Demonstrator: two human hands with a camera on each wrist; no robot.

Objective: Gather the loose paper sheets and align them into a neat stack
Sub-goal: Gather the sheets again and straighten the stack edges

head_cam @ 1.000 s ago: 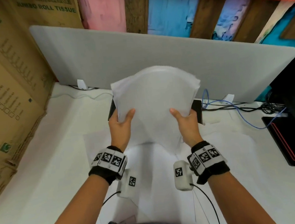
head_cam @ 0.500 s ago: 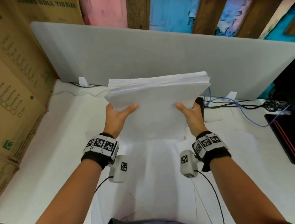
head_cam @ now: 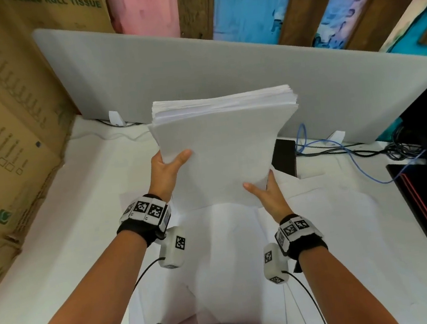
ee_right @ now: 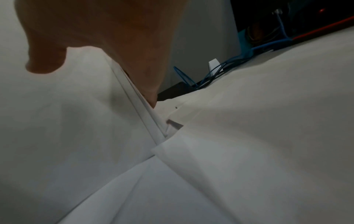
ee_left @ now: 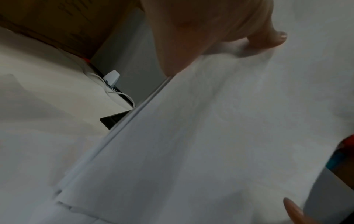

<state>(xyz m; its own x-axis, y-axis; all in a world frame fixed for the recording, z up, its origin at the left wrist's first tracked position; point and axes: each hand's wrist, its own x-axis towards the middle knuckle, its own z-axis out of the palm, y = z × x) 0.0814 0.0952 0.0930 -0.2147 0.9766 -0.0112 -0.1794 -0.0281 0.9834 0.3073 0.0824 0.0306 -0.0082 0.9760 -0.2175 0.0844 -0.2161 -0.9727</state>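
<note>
A thick stack of white paper sheets stands on its lower edge, leaning toward me above the desk. My left hand grips its left side, thumb on the near face. My right hand grips the lower right corner, thumb on the front. The left wrist view shows the stack close up with my thumb lying on it; in the right wrist view the stack's edge shows beside my palm. More loose sheets lie flat on the desk under the stack.
A grey divider panel runs along the back of the white desk. Cardboard boxes stand at the left. A black device sits behind the stack, and cables and a black case at right.
The curved, fanned bundle has straightened into a squared stack standing on its edge. My right hand slid down to the lower right corner; the left hand stays on the left side.
</note>
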